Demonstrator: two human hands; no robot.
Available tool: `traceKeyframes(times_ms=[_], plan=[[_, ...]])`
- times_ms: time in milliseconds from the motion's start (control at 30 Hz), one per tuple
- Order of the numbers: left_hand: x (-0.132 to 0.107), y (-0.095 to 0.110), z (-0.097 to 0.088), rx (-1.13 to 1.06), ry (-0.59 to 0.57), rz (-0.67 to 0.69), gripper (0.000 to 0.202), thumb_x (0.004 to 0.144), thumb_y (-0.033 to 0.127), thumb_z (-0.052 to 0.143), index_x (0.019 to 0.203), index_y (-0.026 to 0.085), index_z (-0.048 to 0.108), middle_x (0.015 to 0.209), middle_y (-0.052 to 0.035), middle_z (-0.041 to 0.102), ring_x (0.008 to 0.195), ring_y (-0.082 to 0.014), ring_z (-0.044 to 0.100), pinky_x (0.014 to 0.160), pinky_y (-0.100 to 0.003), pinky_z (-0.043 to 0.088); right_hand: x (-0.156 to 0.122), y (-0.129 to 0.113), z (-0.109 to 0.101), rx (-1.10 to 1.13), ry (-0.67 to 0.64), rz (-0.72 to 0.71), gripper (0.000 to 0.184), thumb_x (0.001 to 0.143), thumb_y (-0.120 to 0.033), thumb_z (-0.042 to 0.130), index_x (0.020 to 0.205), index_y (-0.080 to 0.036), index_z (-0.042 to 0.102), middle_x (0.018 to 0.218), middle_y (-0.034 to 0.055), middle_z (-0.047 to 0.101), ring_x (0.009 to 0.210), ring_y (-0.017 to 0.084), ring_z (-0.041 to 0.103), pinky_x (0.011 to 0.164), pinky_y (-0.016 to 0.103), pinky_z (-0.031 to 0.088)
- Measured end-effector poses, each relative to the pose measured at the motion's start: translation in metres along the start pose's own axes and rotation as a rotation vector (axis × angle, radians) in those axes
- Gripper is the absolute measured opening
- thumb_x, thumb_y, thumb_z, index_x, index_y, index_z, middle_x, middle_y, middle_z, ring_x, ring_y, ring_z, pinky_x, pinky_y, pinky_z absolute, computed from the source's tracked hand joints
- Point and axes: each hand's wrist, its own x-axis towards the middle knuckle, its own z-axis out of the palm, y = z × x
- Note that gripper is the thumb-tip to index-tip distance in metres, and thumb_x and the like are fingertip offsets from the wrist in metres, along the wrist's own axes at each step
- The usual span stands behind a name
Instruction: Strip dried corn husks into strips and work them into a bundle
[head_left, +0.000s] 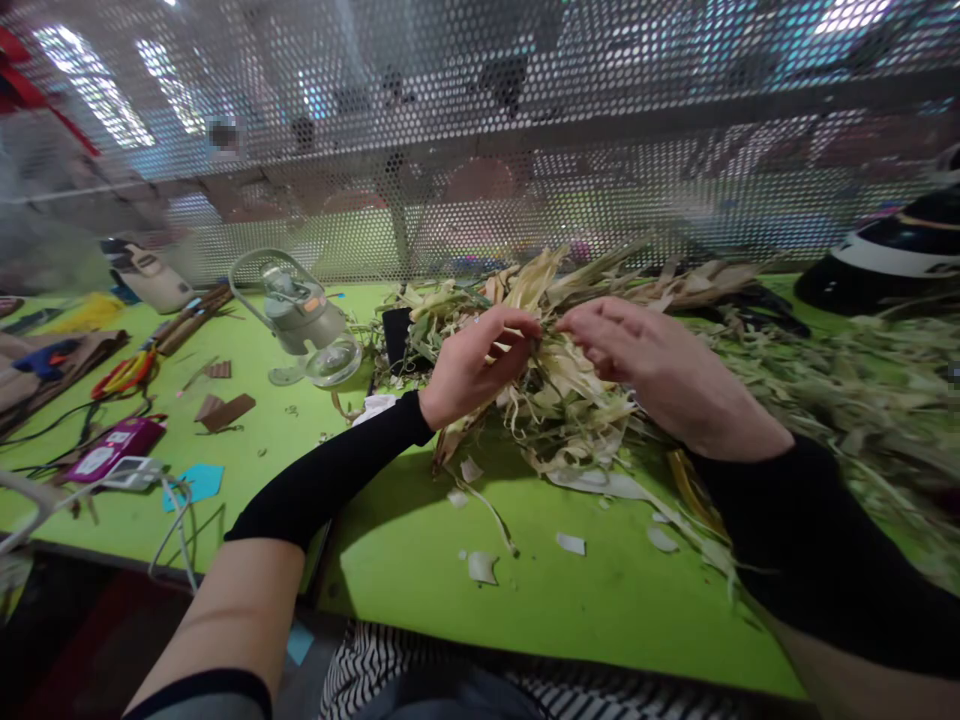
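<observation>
A heap of pale dried husk strips (570, 390) lies on the bright green table (465, 560). My left hand (472, 365) is curled at the heap's left side, its fingers pinched round a few husk strips. My right hand (645, 365) rests on top of the heap from the right, fingers bent down into the strips. Both forearms wear black sleeves. The fingertips of the two hands nearly meet above the heap.
A clear jug with a grey lid (304, 320) stands left of the heap. Red-handled scissors (124, 375), a magenta box (116, 445), cables and brown paper scraps lie at far left. A perforated metal screen (480, 150) closes the back. A dark helmet (892, 255) sits at far right.
</observation>
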Motion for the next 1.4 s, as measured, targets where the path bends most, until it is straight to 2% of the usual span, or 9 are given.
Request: traceKeyframes(times_ms=[100,300,400,600,700,800,1000,1200,1400], plan=[[0.0,-0.002,0.001,-0.005,0.017,0.013,0.008,0.096,0.015,0.06,0.104,0.016,0.063,0.099,-0.0037,0.072,0.078,-0.0068,0.07,0.064,-0.016,0.054,0.0,0.001,0.003,-0.046,0.001,-0.032,0.041,0.087,-0.063,0.066,0.092,-0.023,0.073,0.088,0.0049,0.071,0.077,0.021,0.061,0.07,0.036,0.043],[0.005,-0.013,-0.005,0.016,0.034,0.083,0.009,0.095,0.017,0.065,0.099,0.015,0.072,0.093,-0.004,0.075,0.083,-0.0097,0.07,0.075,-0.021,0.055,-0.002,0.001,0.001,-0.153,0.02,-0.192,0.038,0.093,-0.057,0.063,0.081,-0.022,0.072,0.079,0.004,0.068,0.068,0.018,0.056,0.062,0.033,0.039],[0.009,-0.018,-0.014,-0.039,0.017,-0.13,0.016,0.093,0.03,0.071,0.098,0.015,0.073,0.096,-0.0053,0.077,0.086,-0.0119,0.071,0.079,-0.023,0.056,-0.003,0.0,-0.005,-0.149,-0.012,-0.228,0.035,0.093,-0.055,0.066,0.08,-0.023,0.071,0.078,0.0028,0.067,0.065,0.016,0.054,0.06,0.033,0.038],[0.012,-0.014,-0.017,-0.325,-0.093,-0.5,0.035,0.089,0.048,0.075,0.096,0.014,0.07,0.086,-0.004,0.073,0.078,-0.0132,0.071,0.063,-0.021,0.054,0.001,0.006,-0.001,0.062,0.039,-0.166,0.024,0.09,-0.046,0.072,0.082,-0.024,0.072,0.075,0.0009,0.061,0.065,0.015,0.05,0.057,0.031,0.036],[0.012,-0.005,-0.014,-0.456,-0.2,-0.608,0.031,0.087,0.041,0.079,0.096,0.014,0.068,0.081,-0.0011,0.07,0.07,-0.0099,0.067,0.061,-0.02,0.051,0.003,0.007,0.008,0.398,0.009,-0.077,0.02,0.088,-0.043,0.075,0.085,-0.024,0.07,0.07,-0.0015,0.057,0.057,0.012,0.044,0.051,0.029,0.03],[0.014,0.005,-0.013,-0.621,-0.198,-0.766,0.018,0.09,0.03,0.076,0.093,0.016,0.064,0.075,0.0022,0.065,0.06,-0.0065,0.059,0.054,-0.018,0.044,0.004,0.007,0.018,0.676,-0.085,-0.008,0.026,0.084,-0.042,0.079,0.079,-0.023,0.062,0.076,-0.0015,0.062,0.05,0.007,0.039,0.047,0.027,0.024],[0.021,0.014,-0.012,-0.789,-0.057,-0.981,0.013,0.094,0.013,0.065,0.085,0.015,0.056,0.076,0.0036,0.062,0.052,-0.002,0.051,0.045,-0.016,0.032,0.005,0.014,0.021,0.597,-0.199,-0.018,0.032,0.091,-0.05,0.075,0.08,-0.022,0.064,0.07,-0.0014,0.061,0.051,0.008,0.042,0.047,0.026,0.028],[0.022,0.027,-0.007,-0.747,0.067,-0.973,0.017,0.102,0.013,0.053,0.085,0.017,0.052,0.074,0.0047,0.061,0.048,-0.0019,0.048,0.045,-0.016,0.032,0.004,0.011,0.023,0.397,-0.127,-0.083,0.027,0.097,-0.044,0.067,0.082,-0.022,0.064,0.077,0.0004,0.066,0.06,0.011,0.052,0.058,0.028,0.04],[0.02,0.022,-0.005,-0.681,0.091,-0.927,0.02,0.102,0.009,0.053,0.084,0.017,0.05,0.062,0.0071,0.055,0.045,-0.0024,0.045,0.047,-0.016,0.031,0.004,0.008,0.03,0.371,-0.17,-0.056,0.028,0.097,-0.04,0.066,0.077,-0.021,0.061,0.072,-0.0016,0.061,0.058,0.009,0.049,0.056,0.026,0.038]])
